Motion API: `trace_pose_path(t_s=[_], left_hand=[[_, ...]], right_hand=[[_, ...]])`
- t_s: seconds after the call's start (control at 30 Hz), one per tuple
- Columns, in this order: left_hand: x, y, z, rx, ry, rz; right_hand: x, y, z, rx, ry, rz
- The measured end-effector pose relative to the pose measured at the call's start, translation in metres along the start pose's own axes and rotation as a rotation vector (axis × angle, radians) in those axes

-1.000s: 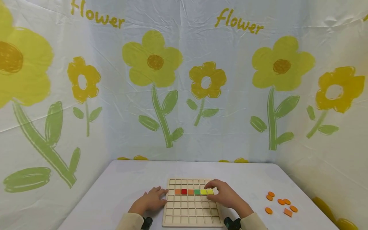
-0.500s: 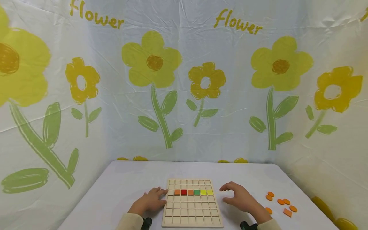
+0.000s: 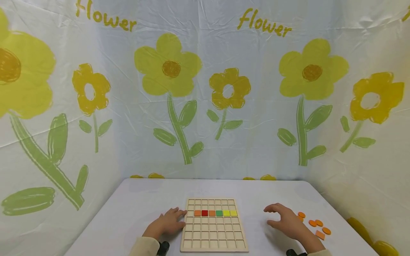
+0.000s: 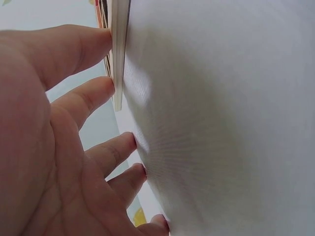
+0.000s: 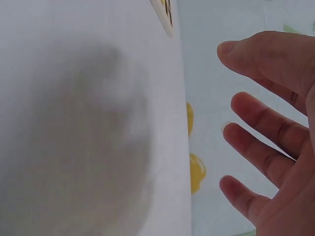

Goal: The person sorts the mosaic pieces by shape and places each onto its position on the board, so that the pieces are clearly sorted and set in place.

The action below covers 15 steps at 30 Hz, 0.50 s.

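Observation:
A wooden grid board (image 3: 213,235) lies on the white table, with a row of coloured squares across it: an orange square (image 3: 197,213), a red square (image 3: 204,213), another orange one, a green square (image 3: 219,213) and two yellow squares (image 3: 230,213). My left hand (image 3: 166,223) touches the board's left edge; in the left wrist view its thumb and index fingertip meet that edge (image 4: 118,59), while the other fingertips reach the table. Held above the table, right of the board, my right hand (image 3: 286,220) has its thumb and fingers apart with nothing between them.
Several orange discs (image 3: 326,231) and one orange square piece (image 3: 320,235) lie at the table's right, just beyond my right hand, which partly covers some. A flower-printed curtain (image 3: 205,149) surrounds the table (image 3: 144,192) at the back and sides.
My right hand has drawn back from the yellow squares on the board and moved right, towards the orange pieces. The left hand has stayed at the board's edge.

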<state>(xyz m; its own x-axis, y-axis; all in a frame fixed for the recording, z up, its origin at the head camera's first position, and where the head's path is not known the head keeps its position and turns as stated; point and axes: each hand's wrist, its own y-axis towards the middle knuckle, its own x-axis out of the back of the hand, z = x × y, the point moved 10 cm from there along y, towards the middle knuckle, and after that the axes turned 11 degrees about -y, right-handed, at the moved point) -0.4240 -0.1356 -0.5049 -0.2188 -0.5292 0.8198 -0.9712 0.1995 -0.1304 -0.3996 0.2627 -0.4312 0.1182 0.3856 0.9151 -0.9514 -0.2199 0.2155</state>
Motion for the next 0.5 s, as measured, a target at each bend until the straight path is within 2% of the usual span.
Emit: trace_pose_path(t_s=[0.23,0.5], left_hand=[[-0.002,0.001,0.0,0.001,0.006,0.003],[-0.001,-0.001,-0.001,0.005,0.009,0.006]], right_hand=[[0.013,-0.012,-0.028,-0.064,-0.022,-0.006],[0.027,-0.022,-0.055,-0.08,-0.092,-0.031]])
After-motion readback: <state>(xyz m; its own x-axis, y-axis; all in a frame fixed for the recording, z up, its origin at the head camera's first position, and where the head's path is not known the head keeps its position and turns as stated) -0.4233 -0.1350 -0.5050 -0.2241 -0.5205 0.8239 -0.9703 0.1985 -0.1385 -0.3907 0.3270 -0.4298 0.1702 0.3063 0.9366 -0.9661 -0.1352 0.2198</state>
